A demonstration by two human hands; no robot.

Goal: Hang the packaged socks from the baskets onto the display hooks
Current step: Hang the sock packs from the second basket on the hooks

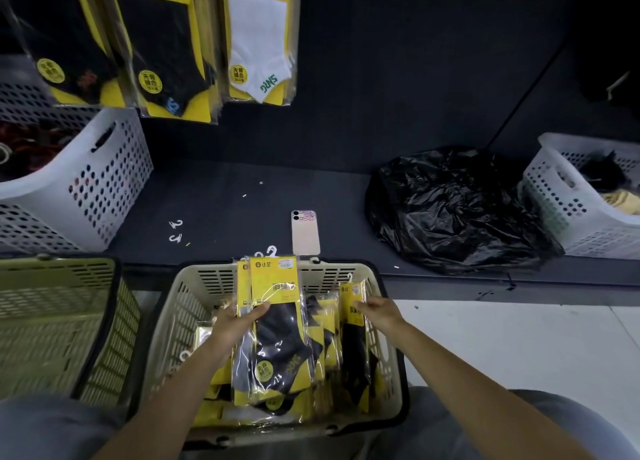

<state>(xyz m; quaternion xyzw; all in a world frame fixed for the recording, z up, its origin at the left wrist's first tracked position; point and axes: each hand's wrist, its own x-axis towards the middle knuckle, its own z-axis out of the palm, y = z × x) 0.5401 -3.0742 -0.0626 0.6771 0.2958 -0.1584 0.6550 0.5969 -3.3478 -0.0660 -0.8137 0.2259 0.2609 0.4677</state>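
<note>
Crinkly clear film over yellow card: light, thin, bendy, probably slick. Nearest, piled in the beige basket [384, 355], loose sock packs [325, 342]. Gripped upright above them in the left hand [239, 321], thumb across the front, a small stack of packs [277, 338]; pinched near its top by the right hand [379, 309], one further pack [351, 321] standing against the basket wall. Best taken by the stiffer card header, just under the white plastic hook [272, 250], not by the film. Beyond, on the dark shelf, a phone [305, 232] and spare hooks [176, 223]; farthest, hanging packs [258, 40] on the display
</note>
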